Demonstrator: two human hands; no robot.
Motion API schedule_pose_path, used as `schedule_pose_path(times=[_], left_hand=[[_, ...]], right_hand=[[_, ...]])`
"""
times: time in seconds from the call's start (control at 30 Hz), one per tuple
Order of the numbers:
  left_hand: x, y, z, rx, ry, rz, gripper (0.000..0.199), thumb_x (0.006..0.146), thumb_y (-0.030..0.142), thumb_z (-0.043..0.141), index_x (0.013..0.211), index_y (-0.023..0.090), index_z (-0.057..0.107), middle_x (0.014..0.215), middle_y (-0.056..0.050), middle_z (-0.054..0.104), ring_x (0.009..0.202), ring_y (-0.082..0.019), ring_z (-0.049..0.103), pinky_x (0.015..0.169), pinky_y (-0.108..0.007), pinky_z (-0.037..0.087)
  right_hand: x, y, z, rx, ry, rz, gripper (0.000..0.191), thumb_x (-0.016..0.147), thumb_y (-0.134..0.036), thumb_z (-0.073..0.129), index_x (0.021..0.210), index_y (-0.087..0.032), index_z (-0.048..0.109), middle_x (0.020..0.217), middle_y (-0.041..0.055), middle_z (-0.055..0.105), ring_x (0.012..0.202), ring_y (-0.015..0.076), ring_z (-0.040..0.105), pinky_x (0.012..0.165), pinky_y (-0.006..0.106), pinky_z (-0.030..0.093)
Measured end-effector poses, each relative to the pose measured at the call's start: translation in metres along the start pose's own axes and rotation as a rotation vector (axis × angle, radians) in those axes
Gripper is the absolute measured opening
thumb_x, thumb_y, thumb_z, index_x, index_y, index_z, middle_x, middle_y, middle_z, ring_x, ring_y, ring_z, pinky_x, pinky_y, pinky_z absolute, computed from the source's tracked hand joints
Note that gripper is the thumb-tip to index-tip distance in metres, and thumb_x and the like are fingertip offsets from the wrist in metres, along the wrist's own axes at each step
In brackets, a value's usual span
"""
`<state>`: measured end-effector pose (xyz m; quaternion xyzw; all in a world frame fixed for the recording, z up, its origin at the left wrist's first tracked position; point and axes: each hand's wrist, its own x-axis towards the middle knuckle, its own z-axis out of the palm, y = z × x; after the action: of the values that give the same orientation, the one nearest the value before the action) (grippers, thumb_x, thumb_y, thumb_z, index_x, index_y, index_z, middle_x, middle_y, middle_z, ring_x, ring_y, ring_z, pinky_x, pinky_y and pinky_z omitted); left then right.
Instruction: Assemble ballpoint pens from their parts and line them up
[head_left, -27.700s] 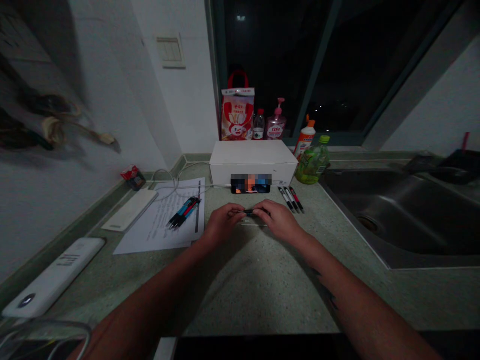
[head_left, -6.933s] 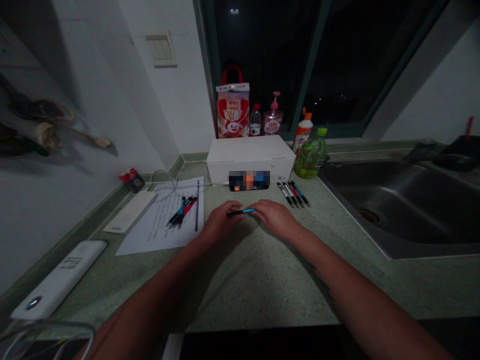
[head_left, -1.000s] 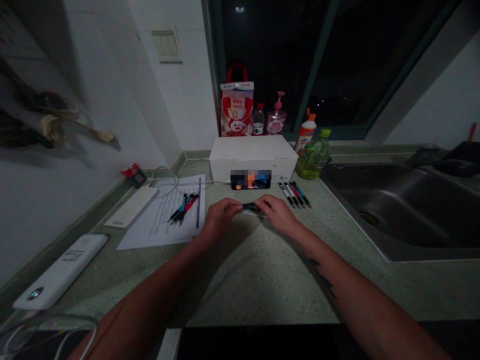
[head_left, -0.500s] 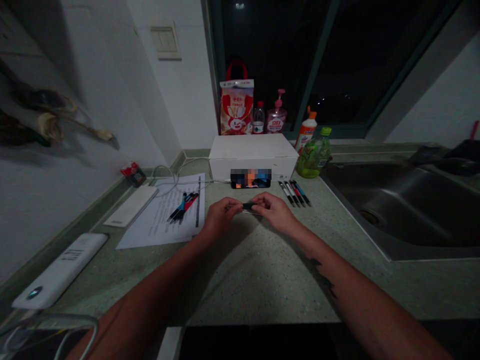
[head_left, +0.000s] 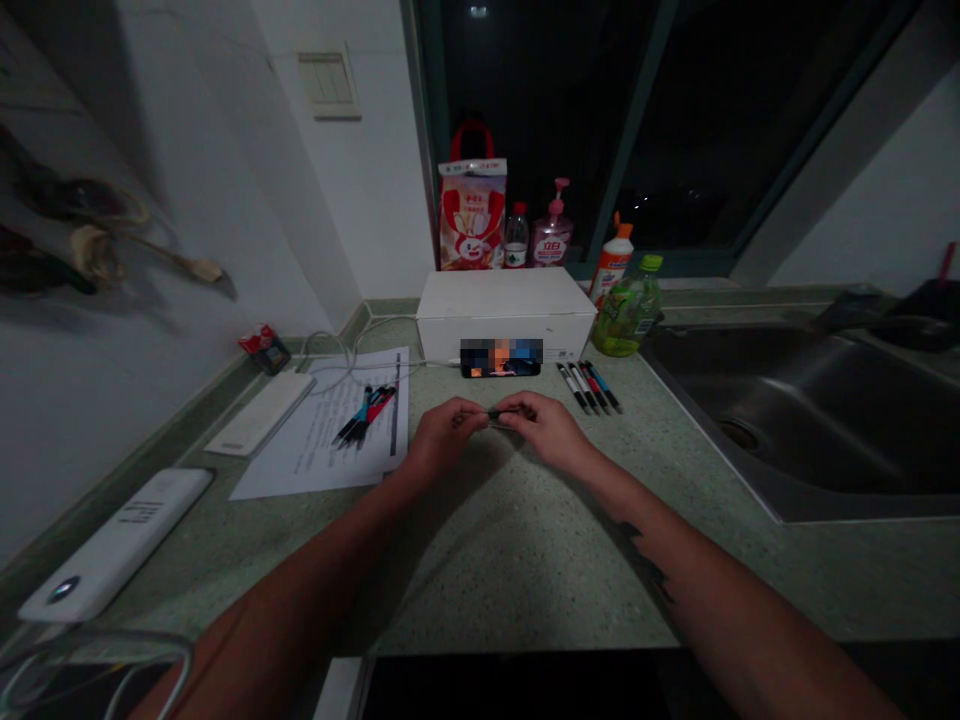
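My left hand [head_left: 448,432] and my right hand [head_left: 546,424] meet above the counter, fingertips pinched close together. Between them is a small black pen part [head_left: 493,414], mostly covered by the fingers; a thin pale strip shows just beneath it. Right of my right hand, several pens [head_left: 589,388] with black grips lie side by side. To the left, a loose heap of black, blue and red pen pieces [head_left: 366,415] rests on a printed sheet of paper [head_left: 315,440]. A phone [head_left: 501,360] with a lit screen leans against a white box [head_left: 506,295] behind my hands.
A white power bank [head_left: 259,415] with a cable and a larger white device [head_left: 116,540] lie at the left. Bottles, including a green one [head_left: 626,315], stand behind near the window. A metal sink [head_left: 810,400] is set into the counter [head_left: 517,560] at right.
My hands have drawn slightly closer together, so less of the black pen part shows between the fingers. The other things on the counter have stayed in place.
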<state>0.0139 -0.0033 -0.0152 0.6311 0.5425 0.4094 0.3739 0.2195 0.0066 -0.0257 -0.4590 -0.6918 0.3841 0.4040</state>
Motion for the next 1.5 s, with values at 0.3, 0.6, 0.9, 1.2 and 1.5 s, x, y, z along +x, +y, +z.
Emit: schedule_pose_path(times=[0.3,0.6,0.9,1.2,1.5], left_hand=[[0.002,-0.004,0.001,-0.028,-0.026,-0.013,0.007,0.082,0.029,0.072,0.082,0.022,0.073,0.083,-0.004,0.079,0.082,-0.022,0.073,0.082,-0.035,0.057],[0.001,0.001,-0.004,-0.031,-0.021,0.0,0.005,0.082,0.026,0.074,0.08,0.022,0.07,0.077,-0.002,0.074,0.078,-0.02,0.071,0.079,-0.033,0.057],[0.005,-0.014,-0.016,0.465,-0.06,0.088,0.012,0.072,0.013,0.069,0.073,0.025,0.07,0.08,-0.004,0.07,0.082,-0.025,0.066,0.084,-0.037,0.053],[0.006,-0.012,-0.012,0.265,-0.05,0.05,0.008,0.076,0.019,0.073,0.073,0.026,0.072,0.076,-0.004,0.072,0.079,-0.024,0.068,0.08,-0.035,0.054],[0.005,0.001,-0.009,-0.124,-0.102,-0.107,0.01,0.076,0.025,0.077,0.085,0.021,0.077,0.077,-0.003,0.077,0.072,-0.019,0.071,0.069,-0.031,0.054]], right_hand=[[-0.004,-0.007,0.002,-0.209,0.038,-0.082,0.017,0.087,-0.021,0.08,0.103,-0.024,0.076,0.102,0.0061,0.078,0.095,0.0232,0.072,0.086,0.037,0.055],[-0.003,-0.005,-0.004,-0.233,0.072,-0.112,0.014,0.091,-0.014,0.072,0.101,-0.022,0.078,0.102,0.0062,0.078,0.094,0.0216,0.072,0.088,0.036,0.054],[-0.007,-0.003,0.002,-0.419,-0.197,-0.131,0.023,0.081,-0.01,0.084,0.097,-0.026,0.081,0.094,0.0036,0.077,0.089,0.0234,0.072,0.081,0.036,0.054],[-0.008,-0.012,-0.003,-0.62,-0.226,-0.186,0.01,0.087,-0.015,0.081,0.09,-0.023,0.077,0.093,0.0075,0.073,0.095,0.027,0.068,0.085,0.039,0.051],[-0.007,-0.014,-0.005,-0.503,-0.013,-0.187,0.009,0.093,-0.02,0.077,0.096,-0.025,0.07,0.099,0.0055,0.073,0.095,0.0248,0.067,0.082,0.035,0.048]])
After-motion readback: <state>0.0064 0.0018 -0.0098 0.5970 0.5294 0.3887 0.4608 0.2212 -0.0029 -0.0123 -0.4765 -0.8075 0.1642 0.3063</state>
